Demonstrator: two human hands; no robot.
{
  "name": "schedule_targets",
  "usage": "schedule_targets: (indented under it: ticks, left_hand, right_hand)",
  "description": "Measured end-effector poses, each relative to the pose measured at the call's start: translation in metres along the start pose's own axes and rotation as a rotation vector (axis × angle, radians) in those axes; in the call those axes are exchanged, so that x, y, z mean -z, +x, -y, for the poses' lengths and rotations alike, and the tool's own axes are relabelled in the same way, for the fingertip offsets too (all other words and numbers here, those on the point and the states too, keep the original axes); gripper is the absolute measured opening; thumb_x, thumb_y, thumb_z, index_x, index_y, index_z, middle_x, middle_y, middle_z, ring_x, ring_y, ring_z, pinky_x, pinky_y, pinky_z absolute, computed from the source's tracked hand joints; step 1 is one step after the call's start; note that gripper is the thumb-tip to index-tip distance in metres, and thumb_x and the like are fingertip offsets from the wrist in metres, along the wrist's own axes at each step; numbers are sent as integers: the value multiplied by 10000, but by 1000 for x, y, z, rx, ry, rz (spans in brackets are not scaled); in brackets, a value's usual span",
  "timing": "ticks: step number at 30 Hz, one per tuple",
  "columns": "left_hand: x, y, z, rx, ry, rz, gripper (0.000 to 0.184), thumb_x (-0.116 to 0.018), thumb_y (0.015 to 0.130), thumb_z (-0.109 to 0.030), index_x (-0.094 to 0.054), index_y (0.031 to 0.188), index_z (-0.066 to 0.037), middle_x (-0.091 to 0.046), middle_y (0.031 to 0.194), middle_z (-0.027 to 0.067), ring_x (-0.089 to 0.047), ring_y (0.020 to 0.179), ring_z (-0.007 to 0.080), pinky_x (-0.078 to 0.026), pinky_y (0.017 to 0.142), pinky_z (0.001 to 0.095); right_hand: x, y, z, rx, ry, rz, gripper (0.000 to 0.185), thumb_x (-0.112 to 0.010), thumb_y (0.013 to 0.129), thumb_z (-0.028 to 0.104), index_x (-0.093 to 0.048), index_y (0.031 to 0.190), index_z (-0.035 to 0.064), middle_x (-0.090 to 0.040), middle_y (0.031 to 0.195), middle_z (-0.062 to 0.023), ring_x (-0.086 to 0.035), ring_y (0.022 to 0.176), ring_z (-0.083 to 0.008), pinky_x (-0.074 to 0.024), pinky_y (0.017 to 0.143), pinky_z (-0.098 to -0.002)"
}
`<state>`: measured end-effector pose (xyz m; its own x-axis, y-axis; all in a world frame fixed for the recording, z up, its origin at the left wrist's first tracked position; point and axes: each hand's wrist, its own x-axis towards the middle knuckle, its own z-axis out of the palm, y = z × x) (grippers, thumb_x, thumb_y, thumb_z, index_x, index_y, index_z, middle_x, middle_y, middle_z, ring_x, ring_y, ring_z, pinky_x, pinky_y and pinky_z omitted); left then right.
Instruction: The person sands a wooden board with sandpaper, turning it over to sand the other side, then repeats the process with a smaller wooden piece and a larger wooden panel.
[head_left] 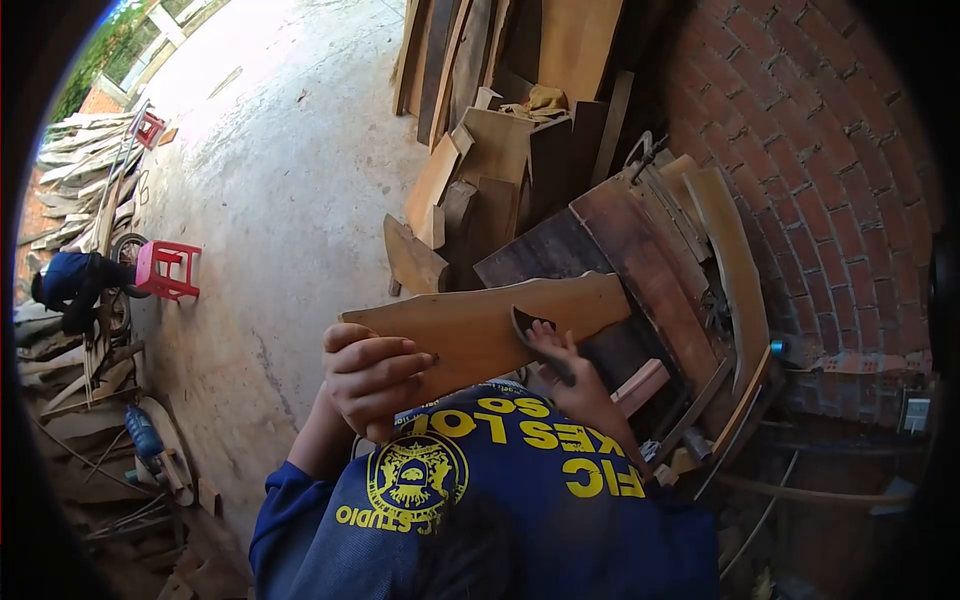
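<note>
A wooden board with one wavy edge is held up across the person's front, just above a blue shirt with yellow lettering and a round yellow emblem. The left hand grips the board's left end, its fingers bent over the face and the thumb below the near edge, so the wood is pinched between them. The right hand is at the board's other half with a dark curved tool that crosses the palm and reaches onto the wood; its fingers look fairly straight, and I cannot tell how firmly they close, nor quite what the tool is, since they hide part of it. Beyond the board, a small offcut lies on the concrete floor, near upright planks with a tan cloth on top. To the right, a reddish-brown panel leans at a slant beside a long curved slab, in front of a brick wall. Well apart on the left, a red stool stands next to a wheel and another person in dark blue, with rough timber stacked behind and a blue bottle nearer by.
</note>
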<state>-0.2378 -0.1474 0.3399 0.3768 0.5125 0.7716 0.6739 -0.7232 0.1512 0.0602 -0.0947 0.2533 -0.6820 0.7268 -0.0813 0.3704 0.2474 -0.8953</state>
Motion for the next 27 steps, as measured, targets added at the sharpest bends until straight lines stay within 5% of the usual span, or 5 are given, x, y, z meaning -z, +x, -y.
schedule_targets:
  ticks: [4,7,13,18,27]
  left_hand:
    - [-3,-1,-10,136,116,-80,447,-286,885,-369,-643,707,-164,-701,913,10,-589,905,184,-328,851,359]
    - [-15,-21,-23,274,107,-189,351,-372,800,-333,-621,917,-114,-583,1148,122,-454,1136,270,-283,989,423]
    - [-35,-14,-48,472,-148,-503,490,-535,751,-353,-460,1175,-120,-249,1448,213,-146,1393,356,-198,1086,488]
    - [-40,-5,-54,516,-551,-591,651,-645,680,-226,-340,1245,-115,-185,1472,266,-145,1406,366,-140,1123,419]
    - [-39,21,-70,887,-890,-813,840,-630,652,-136,-250,1400,-141,-207,1501,167,-188,1401,274,-156,1151,408]
  right_hand:
    - [27,1,-131,-411,-84,-405,373,-544,930,193,-539,1199,-65,-636,1089,-239,-602,1077,-319,-434,893,-327]
    - [44,6,-121,-600,-131,-320,354,-542,933,207,-564,1166,-58,-652,1043,-229,-620,1043,-307,-444,879,-340]
    - [10,2,-22,74,-98,-151,380,-549,888,32,-517,1260,-42,-507,1312,-227,-403,1312,-282,-324,1069,-342]
    - [44,11,-106,-530,-128,-356,347,-545,917,129,-551,1212,-52,-624,1125,-245,-582,1130,-301,-445,921,-340]
    - [17,27,50,253,23,-39,353,-593,874,58,-559,1213,-32,-565,1231,-241,-491,1237,-294,-376,1023,-324]
